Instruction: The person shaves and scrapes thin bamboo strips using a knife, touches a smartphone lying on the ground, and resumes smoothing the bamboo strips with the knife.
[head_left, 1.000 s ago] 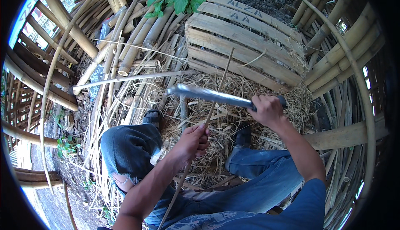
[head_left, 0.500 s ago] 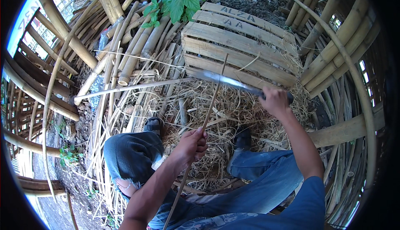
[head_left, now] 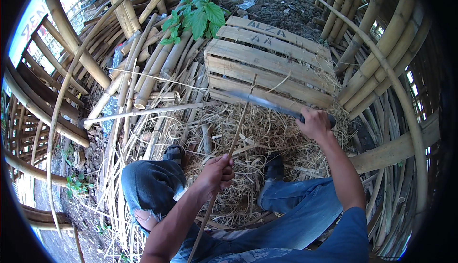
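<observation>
Since a second ago, the long knife (head_left: 279, 107) has travelled along the thin bamboo stick (head_left: 240, 128) to near its upper tip, and on my feed the whole scene has shifted slightly. I see the left hand (head_left: 217, 173) clenched around the stick, which slants up and away from the lap, over the jeans (head_left: 296, 225), and above the bed of shavings (head_left: 267, 129). Its upper tip overlaps the near side of the slatted crate (head_left: 272, 65), which sits at the far edge of that bed. The right hand (head_left: 314, 123) is wrapped round the knife's dark handle, above the far right corner of the shavings. Motion blurs the blade where it crosses the stick, so I cannot tell whether they touch. Bamboo poles (head_left: 151, 72) lie beyond the bed's far left corner, beside a leafy plant (head_left: 202, 20).
</observation>
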{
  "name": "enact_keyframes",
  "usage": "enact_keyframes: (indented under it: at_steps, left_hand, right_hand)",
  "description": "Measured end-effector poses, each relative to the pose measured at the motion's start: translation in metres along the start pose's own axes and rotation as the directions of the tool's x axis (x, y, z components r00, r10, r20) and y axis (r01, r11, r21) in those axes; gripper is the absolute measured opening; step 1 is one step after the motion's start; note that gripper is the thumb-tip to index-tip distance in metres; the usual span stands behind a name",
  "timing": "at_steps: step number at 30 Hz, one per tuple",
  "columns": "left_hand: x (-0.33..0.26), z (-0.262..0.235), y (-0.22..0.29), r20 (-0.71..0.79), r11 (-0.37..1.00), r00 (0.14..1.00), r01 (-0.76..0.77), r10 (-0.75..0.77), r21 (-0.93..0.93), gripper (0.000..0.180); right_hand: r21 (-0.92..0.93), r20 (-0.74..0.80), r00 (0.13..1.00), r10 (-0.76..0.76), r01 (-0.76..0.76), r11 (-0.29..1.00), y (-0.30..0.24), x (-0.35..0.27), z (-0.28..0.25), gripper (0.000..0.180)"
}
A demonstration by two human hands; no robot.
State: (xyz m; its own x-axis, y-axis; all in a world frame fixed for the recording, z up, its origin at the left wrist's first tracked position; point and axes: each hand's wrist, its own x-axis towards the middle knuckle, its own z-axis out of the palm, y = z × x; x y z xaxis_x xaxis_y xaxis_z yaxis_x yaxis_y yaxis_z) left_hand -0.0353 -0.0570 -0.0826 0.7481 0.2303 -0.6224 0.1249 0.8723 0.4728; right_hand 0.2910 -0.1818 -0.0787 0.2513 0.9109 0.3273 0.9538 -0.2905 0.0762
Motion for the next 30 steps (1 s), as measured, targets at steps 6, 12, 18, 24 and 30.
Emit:
enact_keyframes:
  at_steps: [6, 12, 18, 24, 30]
  left_hand:
    - [0.001, 0.002, -0.001, 0.000, 1.000, 1.000, 0.000, 0.000, 0.000, 0.026]
    - [0.003, -0.003, -0.001, -0.008, 1.000, 1.000, 0.011, -0.011, -0.014, 0.026]
    - [0.004, 0.000, 0.000, 0.036, 1.000, 0.999, -0.001, 0.001, 0.007, 0.026]
    - [0.002, 0.003, 0.000, 0.016, 1.000, 1.000, 0.013, -0.014, 0.012, 0.026]
    - [0.006, -0.002, 0.000, 0.027, 1.000, 1.000, -0.016, 0.015, 0.023, 0.025]
  right_hand:
    - [-0.050, 0.063, 0.990, 0.123, -0.120, 0.992, 0.000, -0.001, 0.001, 0.023]
    - [-0.002, 0.129, 0.990, -0.061, 0.062, 0.998, 0.008, 0.001, -0.005, 0.026]
    - [-0.126, 0.074, 0.937, 0.341, -0.330, 0.936, 0.005, 0.006, 0.010, 0.026]
    - [-0.018, 0.199, 0.967, 0.159, -0.159, 0.987, 0.007, 0.004, -0.005, 0.028]
    - [-0.089, 0.207, 0.887, 0.413, -0.403, 0.911, -0.005, 0.014, 0.001, 0.029]
